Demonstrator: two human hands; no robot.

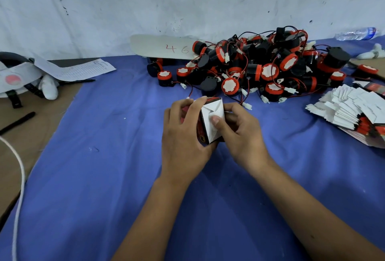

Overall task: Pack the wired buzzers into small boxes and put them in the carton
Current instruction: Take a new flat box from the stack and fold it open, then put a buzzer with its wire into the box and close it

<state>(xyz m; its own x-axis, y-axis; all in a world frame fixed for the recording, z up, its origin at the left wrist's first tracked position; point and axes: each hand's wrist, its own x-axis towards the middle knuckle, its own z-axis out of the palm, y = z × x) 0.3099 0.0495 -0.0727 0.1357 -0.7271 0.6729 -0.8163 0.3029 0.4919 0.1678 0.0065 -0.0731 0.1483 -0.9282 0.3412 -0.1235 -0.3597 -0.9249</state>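
A small red and black box (210, 121) with white end flaps is held over the blue cloth at the centre. My left hand (183, 133) grips its left side, fingers wrapped over the top. My right hand (239, 133) holds the right side, its thumb pressing on the white flap. Behind lies a big pile of black and red wired buzzers (260, 67) with white connectors. A fanned stack of flat unfolded boxes (354, 111) lies at the right edge. No carton is in view.
A white board marked "46" (164, 47) leans by the wall. Printed paper (77, 69), a white headset (23, 75) and a black pen (18, 122) lie at left. A plastic bottle (356, 33) lies far right. A white cord (19, 177) runs down the left edge.
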